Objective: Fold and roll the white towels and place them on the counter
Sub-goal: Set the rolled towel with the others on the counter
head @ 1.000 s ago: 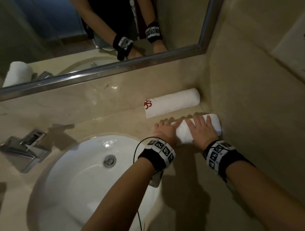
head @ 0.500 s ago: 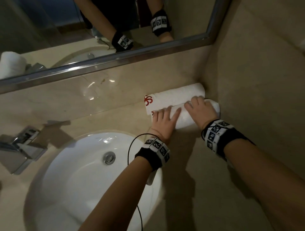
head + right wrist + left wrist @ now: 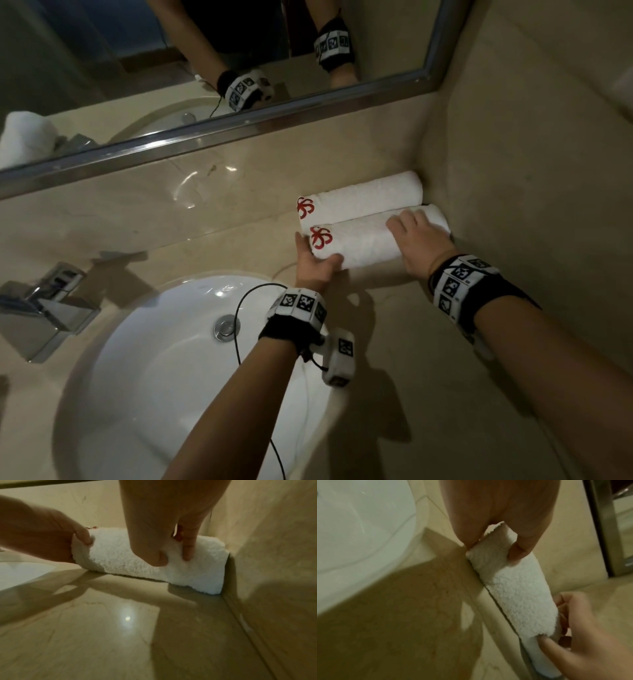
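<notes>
Beige marble counter (image 3: 212,240) corner under mirror (image 3: 239,123), by sink (image 3: 154,377); left hand (image 3: 313,262) and right hand (image 3: 416,240) grip front roll (image 3: 363,243) beside back roll (image 3: 363,198)

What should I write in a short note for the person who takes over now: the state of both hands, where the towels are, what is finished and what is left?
Left hand: grips the logo end of the front rolled towel.
Right hand: grips the same roll near its wall end, fingers over the top.
Towels: the back rolled towel lies against the backsplash in the corner; the front roll lies directly beside it on the counter, red logos facing left.
Done: both are rolled and on the counter.
Left: release the front roll, then check that it stays rolled.
</notes>
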`<state>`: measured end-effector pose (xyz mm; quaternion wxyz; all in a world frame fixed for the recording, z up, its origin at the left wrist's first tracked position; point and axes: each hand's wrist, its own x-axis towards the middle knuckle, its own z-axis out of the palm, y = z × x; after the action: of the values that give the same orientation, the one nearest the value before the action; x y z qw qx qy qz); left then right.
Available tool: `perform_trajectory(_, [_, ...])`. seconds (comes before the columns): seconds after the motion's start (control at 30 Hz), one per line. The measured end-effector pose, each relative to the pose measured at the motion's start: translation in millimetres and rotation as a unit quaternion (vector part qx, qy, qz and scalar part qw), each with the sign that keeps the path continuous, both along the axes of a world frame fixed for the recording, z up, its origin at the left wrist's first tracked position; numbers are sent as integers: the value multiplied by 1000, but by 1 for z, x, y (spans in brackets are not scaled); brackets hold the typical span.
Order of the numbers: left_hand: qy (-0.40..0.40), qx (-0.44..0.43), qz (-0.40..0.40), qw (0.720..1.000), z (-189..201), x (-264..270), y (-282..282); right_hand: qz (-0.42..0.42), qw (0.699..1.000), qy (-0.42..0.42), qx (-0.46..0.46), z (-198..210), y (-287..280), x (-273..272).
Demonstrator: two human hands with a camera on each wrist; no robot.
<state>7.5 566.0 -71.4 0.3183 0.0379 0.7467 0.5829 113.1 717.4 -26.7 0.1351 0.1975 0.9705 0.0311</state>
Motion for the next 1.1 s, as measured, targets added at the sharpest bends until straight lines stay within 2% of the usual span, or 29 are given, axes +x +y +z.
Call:
perform_trajectory(0.13, [-23, 58, -16, 998, 7, -2, 3, 0, 1000, -12, -6, 0, 5, -6])
perform_trajectory(0.2, [-32, 57, -30, 997, 8, -1, 5, -12, 1000, 3, -4, -1, 6, -10])
perform_trajectory(0.43, [-25, -1, -63, 998, 3, -8, 3, -7, 1000, -6, 17, -4, 7, -12])
perform_trajectory(0.67, [72, -85, -150, 982, 11, -14, 8, -14, 1000, 0, -16, 1, 2, 0])
perform_trajectory(0.73, [98, -140, -163, 972, 12, -18, 8, -18, 1000, 11, -21, 3, -1, 3])
perform_trajectory(0.83, [119, -210, -161, 957, 16, -18, 4, -41, 999, 21, -24, 5, -9, 7])
perform_trajectory(1.0, [130, -214, -135, 959, 22, -9, 0, -93, 990, 69, -85, 8, -18, 17])
perform_trajectory(1.1, [100, -222, -136, 960, 31, -3, -3, -99, 986, 75, -115, 13, -23, 25])
